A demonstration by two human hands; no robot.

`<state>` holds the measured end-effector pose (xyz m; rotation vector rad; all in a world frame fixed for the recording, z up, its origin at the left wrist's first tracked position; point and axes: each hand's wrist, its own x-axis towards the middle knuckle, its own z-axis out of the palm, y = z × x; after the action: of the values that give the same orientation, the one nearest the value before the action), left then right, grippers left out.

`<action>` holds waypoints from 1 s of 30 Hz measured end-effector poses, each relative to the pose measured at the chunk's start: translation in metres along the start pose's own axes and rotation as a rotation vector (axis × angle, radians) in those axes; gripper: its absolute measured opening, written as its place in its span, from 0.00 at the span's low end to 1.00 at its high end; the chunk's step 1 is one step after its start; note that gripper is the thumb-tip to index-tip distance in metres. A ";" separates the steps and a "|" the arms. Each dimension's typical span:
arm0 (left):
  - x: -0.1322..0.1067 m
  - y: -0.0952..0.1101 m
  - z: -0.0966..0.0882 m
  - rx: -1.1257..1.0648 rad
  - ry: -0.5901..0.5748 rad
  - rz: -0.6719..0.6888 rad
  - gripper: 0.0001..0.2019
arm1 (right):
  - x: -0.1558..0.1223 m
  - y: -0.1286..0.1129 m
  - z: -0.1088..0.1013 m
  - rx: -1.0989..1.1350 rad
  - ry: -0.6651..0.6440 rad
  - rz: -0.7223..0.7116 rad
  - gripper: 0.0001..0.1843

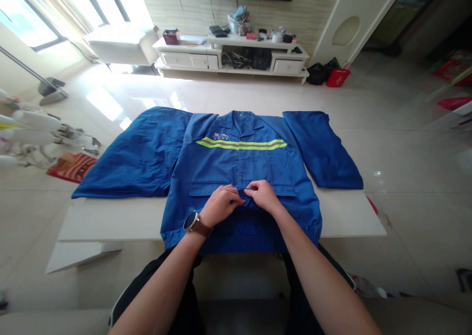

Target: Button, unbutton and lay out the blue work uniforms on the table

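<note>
A blue work jacket point(258, 163) lies spread front side up, its collar away from me and its hem draping over the near table edge. A yellow-green and grey reflective stripe point(241, 144) crosses its chest, with a white logo point(221, 136) above on the left. My left hand point(224, 202), with a watch point(191, 221) on the wrist, is closed on the lower front placket. Beside it, my right hand point(261, 195) pinches the same placket between thumb and fingers. The cloth between the two hands is bunched up; any fastener there is too small to make out.
Blue cloth lies on either side of the jacket, a large piece at left point(136, 153) and a smaller one at right point(322, 148). All rest on a white table point(354, 214). Spools point(37, 121) stand at far left. A low cabinet point(188, 59) lines the far wall.
</note>
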<state>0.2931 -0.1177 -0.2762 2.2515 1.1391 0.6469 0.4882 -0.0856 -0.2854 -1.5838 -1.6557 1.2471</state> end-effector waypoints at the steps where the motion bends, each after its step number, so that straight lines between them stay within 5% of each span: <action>1: 0.000 -0.001 0.000 0.010 -0.004 -0.002 0.08 | 0.000 0.000 0.001 0.000 -0.008 -0.005 0.09; 30: 0.002 0.002 0.002 0.068 0.002 0.037 0.11 | 0.004 0.003 0.005 0.033 -0.145 0.111 0.10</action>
<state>0.2970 -0.1174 -0.2761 2.3344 1.1385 0.6340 0.4846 -0.0835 -0.2915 -1.6183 -1.6435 1.4699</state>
